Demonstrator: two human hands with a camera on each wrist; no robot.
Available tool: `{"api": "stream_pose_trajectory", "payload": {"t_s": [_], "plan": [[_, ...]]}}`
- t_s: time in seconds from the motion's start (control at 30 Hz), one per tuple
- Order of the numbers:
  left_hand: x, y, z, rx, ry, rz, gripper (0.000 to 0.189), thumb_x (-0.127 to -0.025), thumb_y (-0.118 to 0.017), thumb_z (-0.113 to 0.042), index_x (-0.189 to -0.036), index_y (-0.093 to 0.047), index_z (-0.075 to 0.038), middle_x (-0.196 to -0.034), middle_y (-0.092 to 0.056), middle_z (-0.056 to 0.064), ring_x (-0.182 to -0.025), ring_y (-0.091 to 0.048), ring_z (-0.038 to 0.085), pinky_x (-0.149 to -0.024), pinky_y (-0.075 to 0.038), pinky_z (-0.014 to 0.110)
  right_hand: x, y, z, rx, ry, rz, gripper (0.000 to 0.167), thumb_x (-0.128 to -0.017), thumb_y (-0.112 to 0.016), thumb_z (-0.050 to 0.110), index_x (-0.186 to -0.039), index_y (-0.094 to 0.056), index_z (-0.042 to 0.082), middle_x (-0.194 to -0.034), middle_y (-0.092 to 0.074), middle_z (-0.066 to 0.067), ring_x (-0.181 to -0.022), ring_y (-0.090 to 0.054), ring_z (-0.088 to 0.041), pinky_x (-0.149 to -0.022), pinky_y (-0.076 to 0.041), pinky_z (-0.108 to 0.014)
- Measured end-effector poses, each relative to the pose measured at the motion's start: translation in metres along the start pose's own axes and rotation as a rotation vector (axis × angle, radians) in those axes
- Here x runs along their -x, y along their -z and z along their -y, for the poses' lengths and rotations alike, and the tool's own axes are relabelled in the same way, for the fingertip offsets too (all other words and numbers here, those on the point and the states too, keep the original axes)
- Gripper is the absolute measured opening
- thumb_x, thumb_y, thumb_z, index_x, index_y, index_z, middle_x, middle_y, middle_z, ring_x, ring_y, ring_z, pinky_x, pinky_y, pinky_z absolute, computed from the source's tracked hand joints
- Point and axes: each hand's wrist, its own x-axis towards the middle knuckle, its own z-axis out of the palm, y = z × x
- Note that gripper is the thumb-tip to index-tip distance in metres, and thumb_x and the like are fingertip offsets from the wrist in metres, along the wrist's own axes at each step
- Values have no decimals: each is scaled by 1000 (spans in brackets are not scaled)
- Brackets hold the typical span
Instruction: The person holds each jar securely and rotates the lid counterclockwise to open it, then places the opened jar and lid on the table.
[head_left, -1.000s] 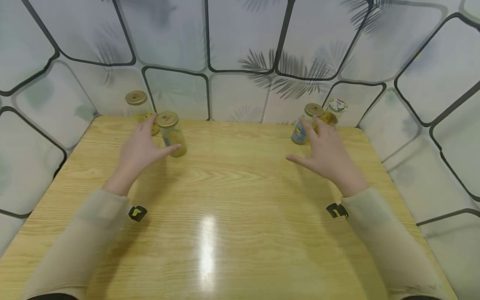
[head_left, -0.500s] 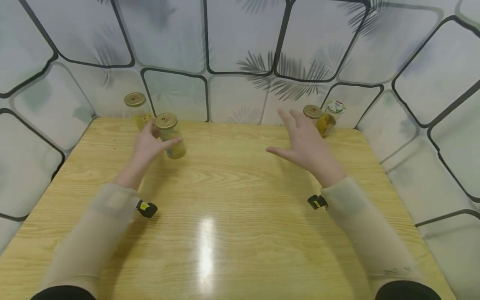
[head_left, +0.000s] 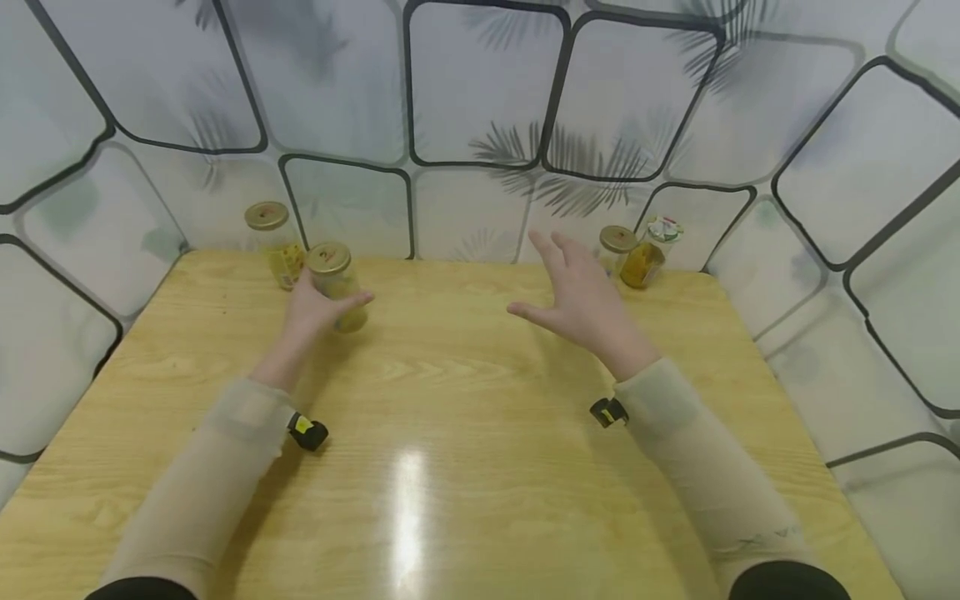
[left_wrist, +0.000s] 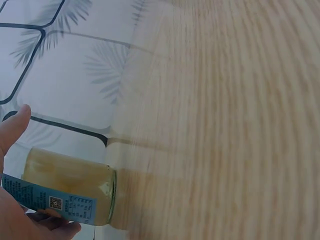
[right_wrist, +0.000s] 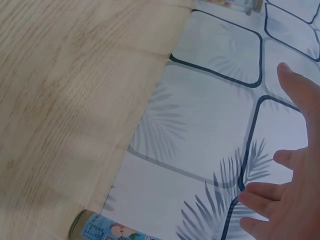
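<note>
My left hand (head_left: 315, 308) is around a glass jar (head_left: 337, 286) with a gold lid, standing at the back left. In the left wrist view, fingertips (left_wrist: 65, 231) lie along the blue label of this jar (left_wrist: 70, 175), while the thumb (left_wrist: 17, 125) is straight and apart from the glass. My right hand (head_left: 588, 304) hovers with fingers spread and nothing in it, left of a gold-lidded jar (head_left: 617, 242) that it partly covers. That jar's blue label (right_wrist: 117, 230) shows at the bottom of the right wrist view.
Behind the left hand stands another gold-lidded jar (head_left: 283, 258) with yellow contents. At the back right is a jar with a white patterned lid and amber contents (head_left: 642, 265). A patterned wall (head_left: 480, 200) rises behind the wooden table (head_left: 450, 400).
My left hand has come in closer around the front left jar. The right hand has moved left, away from the right-hand jars. The head view has tilted up slightly.
</note>
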Motion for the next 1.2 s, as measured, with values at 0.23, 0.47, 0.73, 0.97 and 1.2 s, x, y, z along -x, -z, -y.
{"api": "stream_pose_trajectory", "payload": {"t_s": [0.23,0.47,0.73,0.97,1.2], "plan": [[4,-6,1,36,-10,-117,111,-84,-92,-27,-169,-22,-8,-172,-33,20,-160,-32,40,-134,-23,53,-1,-4,3,-1,-8,-6,109,-93,-72,66,-172,-13,19,-174,-22,-27,-156,-32,-51,-126,-31,-67],[1,-15,5,92,19,-180,112,-85,-92,-25,-170,-20,-13,-175,-27,15,-164,-24,35,-136,-18,49,-3,-11,3,-13,-14,-10,110,-93,-72,66,-172,-15,15,-172,-25,-29,-155,-33,-51,-127,-31,-65],[0,-23,7,100,6,-191,108,-86,-91,-22,-169,-23,-14,-175,-29,14,-163,-25,34,-135,-19,49,-5,-13,1,-28,-26,-33,109,-92,-72,67,-171,-18,14,-171,-28,-28,-155,-33,-50,-127,-32,-65],[0,-25,10,75,4,-196,96,-87,-89,-24,-163,-33,-5,-168,-41,18,-158,-36,36,-133,-27,48,-3,-12,3,-79,-53,-19,109,-92,-72,67,-172,-16,17,-171,-27,-28,-156,-32,-49,-126,-32,-66],[6,-28,13,48,10,-201,81,-87,-89,-23,-151,-47,4,-156,-54,24,-148,-49,40,-128,-37,49,4,-21,6,-100,-75,-12,109,-92,-71,68,-171,-17,16,-170,-30,-29,-153,-35,-51,-124,-34,-68]]}}
